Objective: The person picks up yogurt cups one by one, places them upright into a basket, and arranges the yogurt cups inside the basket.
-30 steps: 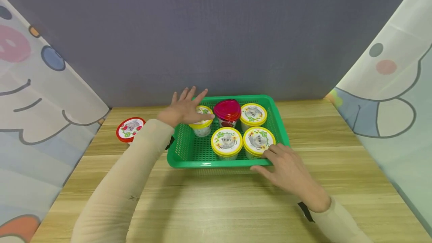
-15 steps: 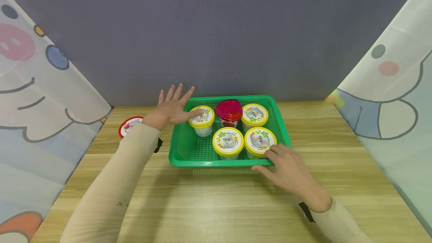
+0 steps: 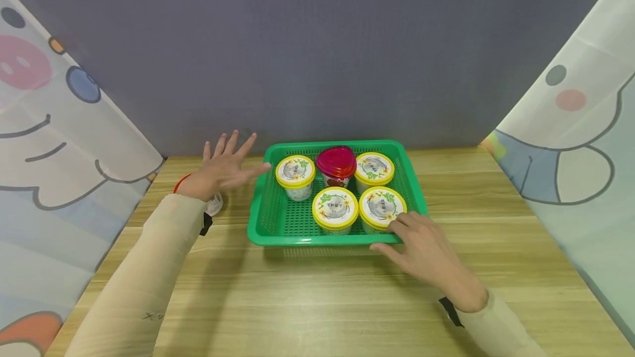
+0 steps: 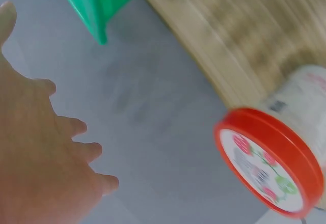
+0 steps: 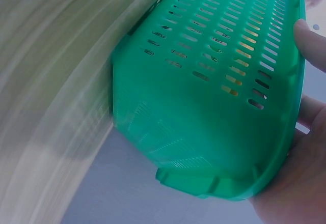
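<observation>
My left hand [image 3: 223, 169] is in the air left of the green plastic basket [image 3: 302, 240], fingers spread and holding nothing. Below it, mostly hidden in the head view, a red-lidded cup [image 3: 214, 205] stands on the table; the left wrist view shows its strawberry-printed lid [image 4: 262, 170]. With fingers over the basket's front right rim and thumb outside, my right hand [image 3: 421, 247] grips that rim. Inside the basket are several yellow-lidded cups [image 3: 335, 208] and one cup with a magenta lid [image 3: 337, 163]. The left rear yellow-lidded cup [image 3: 295, 172] stands apart from the others.
The wooden table [image 3: 307, 302] ends at a grey wall [image 3: 317, 59] just behind the basket. Cartoon-printed cloths hang at the left [image 3: 44, 169] and right [image 3: 580, 142]. Bare basket floor [image 3: 297, 219] shows at the front left.
My left hand has moved left, away from the left rear yellow-lidded cup in the basket, to above the red-lidded cup. My right hand has stayed on the rim.
</observation>
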The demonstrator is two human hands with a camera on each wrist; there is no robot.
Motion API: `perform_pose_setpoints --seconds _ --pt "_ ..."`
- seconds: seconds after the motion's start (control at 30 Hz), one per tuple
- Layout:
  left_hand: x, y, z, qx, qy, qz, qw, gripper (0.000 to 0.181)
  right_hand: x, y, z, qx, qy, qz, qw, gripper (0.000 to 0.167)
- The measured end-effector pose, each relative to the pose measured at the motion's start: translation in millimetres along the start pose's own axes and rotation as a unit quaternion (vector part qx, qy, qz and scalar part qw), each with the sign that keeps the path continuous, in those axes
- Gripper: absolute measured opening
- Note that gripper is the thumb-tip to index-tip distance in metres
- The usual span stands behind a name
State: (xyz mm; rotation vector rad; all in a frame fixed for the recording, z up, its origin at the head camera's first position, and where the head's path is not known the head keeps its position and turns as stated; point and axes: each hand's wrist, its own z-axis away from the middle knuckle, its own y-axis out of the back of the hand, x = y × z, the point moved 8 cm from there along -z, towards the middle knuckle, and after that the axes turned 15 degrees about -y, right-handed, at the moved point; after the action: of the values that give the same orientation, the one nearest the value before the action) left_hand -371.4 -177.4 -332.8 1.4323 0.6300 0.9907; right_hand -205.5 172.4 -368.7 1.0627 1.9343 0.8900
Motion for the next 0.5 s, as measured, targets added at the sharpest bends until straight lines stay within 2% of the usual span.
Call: perform_pose_setpoints --seconds 0.23,0.5 --pt "-29.5 -4.2 17.9 -0.009 0.019 -0.012 0.9997 0.091 -1 -1 0.2 0.000 0.001 -0.003 1.0000 0.044" --pt "-52.6 -11.4 34.7 -0.008 0.045 0.014 0.9989 0.091 0 0 0.2 0.002 0.000 -0.005 1.0000 0.043"
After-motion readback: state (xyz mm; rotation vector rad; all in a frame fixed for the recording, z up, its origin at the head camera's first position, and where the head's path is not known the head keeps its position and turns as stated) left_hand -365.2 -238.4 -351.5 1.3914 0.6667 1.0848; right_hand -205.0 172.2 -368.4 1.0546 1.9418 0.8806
